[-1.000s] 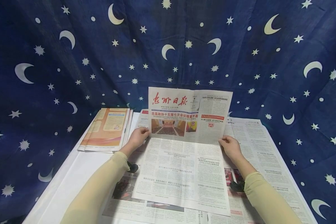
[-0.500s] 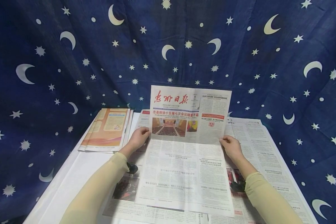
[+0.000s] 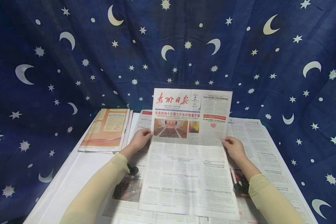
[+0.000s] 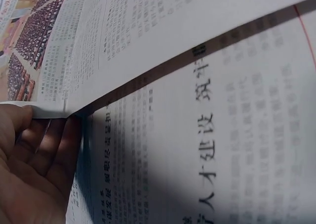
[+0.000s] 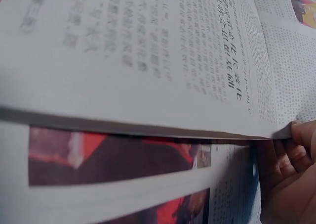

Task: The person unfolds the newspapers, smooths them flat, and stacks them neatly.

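Note:
Both hands hold up a newspaper (image 3: 184, 161) with a red masthead and a photo of a large hall. Its upper part stands tilted up behind a crosswise crease, while the lower part slopes toward the person. My left hand (image 3: 141, 139) pinches the left edge near that crease; in the left wrist view the thumb of the hand (image 4: 34, 164) lies on top, with the fingers beneath. At the right edge, my right hand (image 3: 235, 149) pinches the paper the same way, and in the right wrist view the curled fingers of the hand (image 5: 291, 169) show under it.
Other newspaper sheets (image 3: 257, 149) lie spread on the white table (image 3: 81, 174) beneath the held one. A pile of folded papers with an orange cover (image 3: 106, 129) sits at the back left. Behind hangs a dark blue curtain (image 3: 156, 31) with moons and stars.
The held newspaper has shifted slightly to the right. Its lower edge has come a little nearer the person, and the right hand has moved slightly right with it. Both hands keep their grip.

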`<state>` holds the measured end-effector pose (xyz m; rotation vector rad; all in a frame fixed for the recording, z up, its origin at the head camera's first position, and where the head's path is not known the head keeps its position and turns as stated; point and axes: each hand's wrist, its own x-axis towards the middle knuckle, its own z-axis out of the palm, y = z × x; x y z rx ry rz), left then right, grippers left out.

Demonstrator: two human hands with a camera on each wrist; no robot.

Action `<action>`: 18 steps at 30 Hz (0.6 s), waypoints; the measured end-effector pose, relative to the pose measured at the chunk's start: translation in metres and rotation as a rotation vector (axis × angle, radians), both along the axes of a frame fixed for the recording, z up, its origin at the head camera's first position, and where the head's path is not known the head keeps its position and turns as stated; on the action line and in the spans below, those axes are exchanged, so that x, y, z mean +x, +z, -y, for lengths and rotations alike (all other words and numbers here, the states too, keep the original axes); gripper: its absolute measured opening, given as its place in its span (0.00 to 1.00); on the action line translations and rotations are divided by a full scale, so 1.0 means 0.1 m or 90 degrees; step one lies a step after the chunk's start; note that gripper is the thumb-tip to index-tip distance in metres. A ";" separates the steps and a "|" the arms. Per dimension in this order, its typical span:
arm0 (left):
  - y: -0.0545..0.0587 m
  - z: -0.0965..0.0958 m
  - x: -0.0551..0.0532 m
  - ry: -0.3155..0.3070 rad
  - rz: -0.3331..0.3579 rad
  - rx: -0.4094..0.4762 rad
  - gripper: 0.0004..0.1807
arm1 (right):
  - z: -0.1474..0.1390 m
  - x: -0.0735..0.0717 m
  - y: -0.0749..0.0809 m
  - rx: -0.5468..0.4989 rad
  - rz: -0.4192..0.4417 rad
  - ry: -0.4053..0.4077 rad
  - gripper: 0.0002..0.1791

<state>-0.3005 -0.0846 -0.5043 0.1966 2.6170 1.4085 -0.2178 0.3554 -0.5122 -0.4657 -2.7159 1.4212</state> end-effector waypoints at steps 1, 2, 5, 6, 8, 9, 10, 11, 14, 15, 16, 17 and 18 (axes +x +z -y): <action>0.00 -0.01 0.00 -0.002 -0.002 0.001 0.13 | -0.01 0.01 0.01 -0.001 0.003 -0.001 0.21; 0.00 -0.02 0.01 -0.004 -0.004 0.000 0.13 | -0.02 0.02 0.01 0.000 0.003 0.001 0.21; 0.02 -0.06 0.04 -0.003 -0.006 -0.004 0.13 | -0.05 0.03 0.01 0.004 0.009 0.000 0.20; 0.03 -0.08 0.05 0.001 -0.003 -0.008 0.13 | -0.06 0.04 0.01 0.009 0.010 0.001 0.20; 0.04 -0.11 0.06 0.003 -0.002 -0.017 0.13 | -0.09 0.06 0.01 0.016 0.008 0.004 0.20; 0.04 -0.13 0.07 0.003 -0.001 -0.022 0.14 | -0.11 0.06 0.01 0.019 0.008 0.004 0.19; 0.03 -0.15 0.08 0.002 0.001 -0.027 0.14 | -0.12 0.07 0.01 0.022 0.008 0.007 0.20; 0.03 -0.16 0.08 0.000 0.002 -0.032 0.14 | -0.14 0.07 0.01 0.025 0.008 0.009 0.20; 0.01 -0.20 0.09 -0.007 0.004 -0.047 0.13 | -0.19 0.09 0.01 0.036 0.016 0.013 0.21; 0.01 -0.22 0.09 -0.009 0.005 -0.051 0.13 | -0.20 0.09 0.01 0.041 0.021 0.013 0.21; 0.01 -0.23 0.10 -0.009 0.006 -0.054 0.13 | -0.21 0.10 0.01 0.043 0.024 0.015 0.21; 0.01 -0.25 0.10 -0.011 0.007 -0.057 0.13 | -0.23 0.11 0.01 0.048 0.030 0.015 0.21; 0.01 -0.26 0.10 -0.012 0.007 -0.059 0.13 | -0.24 0.11 0.01 0.051 0.034 0.016 0.21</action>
